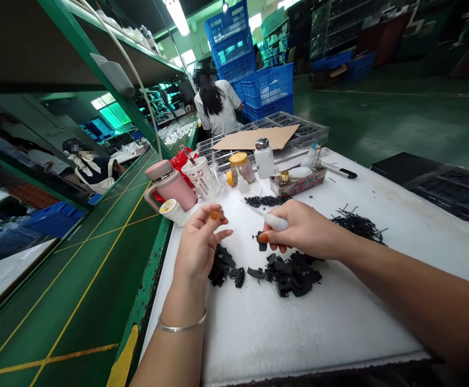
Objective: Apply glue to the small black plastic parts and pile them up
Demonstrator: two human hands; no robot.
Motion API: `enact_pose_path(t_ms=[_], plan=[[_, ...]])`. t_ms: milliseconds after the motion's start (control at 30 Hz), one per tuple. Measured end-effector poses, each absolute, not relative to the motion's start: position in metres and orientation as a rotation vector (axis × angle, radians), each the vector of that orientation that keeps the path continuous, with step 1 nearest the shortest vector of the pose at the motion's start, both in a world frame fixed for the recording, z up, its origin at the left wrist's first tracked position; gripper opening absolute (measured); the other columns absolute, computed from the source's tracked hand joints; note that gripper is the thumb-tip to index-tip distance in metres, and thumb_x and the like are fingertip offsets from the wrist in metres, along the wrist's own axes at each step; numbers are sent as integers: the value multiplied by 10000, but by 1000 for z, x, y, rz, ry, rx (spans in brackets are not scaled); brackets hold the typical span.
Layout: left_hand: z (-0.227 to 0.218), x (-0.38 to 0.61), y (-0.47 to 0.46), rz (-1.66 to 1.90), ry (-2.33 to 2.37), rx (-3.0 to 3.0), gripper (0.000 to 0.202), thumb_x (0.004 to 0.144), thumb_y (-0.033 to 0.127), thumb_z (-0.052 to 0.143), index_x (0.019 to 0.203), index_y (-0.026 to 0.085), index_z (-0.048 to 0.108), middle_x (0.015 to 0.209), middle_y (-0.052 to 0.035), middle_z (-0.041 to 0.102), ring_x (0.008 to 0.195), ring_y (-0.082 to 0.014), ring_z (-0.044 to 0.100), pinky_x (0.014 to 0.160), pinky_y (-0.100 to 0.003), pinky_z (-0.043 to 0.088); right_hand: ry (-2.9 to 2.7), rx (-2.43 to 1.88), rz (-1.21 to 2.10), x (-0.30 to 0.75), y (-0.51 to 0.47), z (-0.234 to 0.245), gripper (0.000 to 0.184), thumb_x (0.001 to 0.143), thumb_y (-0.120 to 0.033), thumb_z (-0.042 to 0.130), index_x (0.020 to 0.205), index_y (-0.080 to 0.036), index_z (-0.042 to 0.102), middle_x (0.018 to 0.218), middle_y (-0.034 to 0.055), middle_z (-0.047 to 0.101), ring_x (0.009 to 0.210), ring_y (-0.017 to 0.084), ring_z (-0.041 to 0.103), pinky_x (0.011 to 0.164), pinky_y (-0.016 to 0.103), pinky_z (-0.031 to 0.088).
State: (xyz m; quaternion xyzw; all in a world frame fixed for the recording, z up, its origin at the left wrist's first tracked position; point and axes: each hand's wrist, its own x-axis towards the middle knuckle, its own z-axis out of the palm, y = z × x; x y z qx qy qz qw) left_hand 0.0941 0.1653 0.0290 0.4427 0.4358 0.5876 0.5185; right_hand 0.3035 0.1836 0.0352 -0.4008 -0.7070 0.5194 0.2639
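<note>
My right hand (295, 228) is closed around a small white squeeze bottle (277, 222) with a thin tip pointing up and left. The same hand pinches a small black plastic part (262, 246) under its thumb. My left hand (200, 236) is raised to the left of it, fingers loosely bent and apart, with nothing visible in them. Below the right hand lies a heap of black plastic parts (295, 277) on the white tabletop (250, 333). A smaller pile of black parts (220, 266) is partly hidden behind my left hand.
Tiny black pieces (262, 201) and thin black sticks (359, 223) lie farther back. Around the rear edge stand a pink mug (176, 188), a white cup (202, 174), a metal-capped bottle (264, 158) and a small box (303, 183). A green conveyor (93, 258) runs along the left; a person (218, 105) sits ahead.
</note>
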Motion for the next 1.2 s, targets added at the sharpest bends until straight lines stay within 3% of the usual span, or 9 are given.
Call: enact_pose_path(t_ms=[100,233,333,433,600,733,867,1067,1200], plan=[[36,73,170,1564,1111,1016,249,667,299,773,838,186,632,805,10,557,733,-104,566,606,-205,524,-2128,-1056,1625,312,191,37,224,702,-332,705,637,-137,617,564,26,631,487,120,559,453,208,399],[40,51,173,1538,1303,1190,208,666,320,750,788,189,643,737,23,545,696,-106,534,576,-198,479,-2314,-1153,1521,317,199,36,295,667,-417,729,638,-138,638,573,35,639,510,133,562,466,220,382],[37,43,175,1232,1653,1508,190,694,353,695,758,175,678,715,-5,601,678,-136,534,583,-233,440,-2239,-1258,1326,320,204,37,329,687,-462,705,642,-144,634,587,42,642,535,142,567,501,240,396],[29,39,179,677,1993,1806,188,695,352,667,757,185,727,707,-40,665,671,-175,563,594,-270,390,-2041,-1346,1120,325,209,42,355,702,-493,688,639,-152,611,586,40,631,527,134,547,520,253,404],[15,37,185,233,2062,1945,169,676,338,664,780,220,724,771,-46,704,684,-194,594,570,-270,358,-1889,-1490,772,347,221,49,325,732,-470,650,647,-157,623,586,45,631,548,156,572,533,272,408],[11,35,188,293,2026,1908,142,705,320,611,746,201,676,689,-44,677,616,-185,580,520,-260,355,-2101,-1698,621,374,237,43,240,762,-372,600,819,-160,697,718,56,689,669,187,616,562,269,405],[15,35,188,640,1914,1745,186,695,342,618,789,183,642,726,-47,673,644,-186,589,514,-249,415,-2281,-1793,726,393,242,38,139,632,-205,669,753,-181,734,744,37,702,711,198,624,564,253,405],[24,40,184,1036,1573,1502,371,552,362,791,845,165,675,740,-22,658,648,-136,561,516,-209,442,-2484,-1793,806,397,235,35,234,586,-138,683,785,-245,743,773,-9,707,761,185,623,590,231,405],[28,43,181,1123,1466,1419,337,548,319,814,836,171,721,752,-31,684,673,-134,595,578,-217,482,-2530,-1840,768,394,236,32,175,595,-130,672,743,-206,728,729,18,692,729,190,614,585,241,390]])
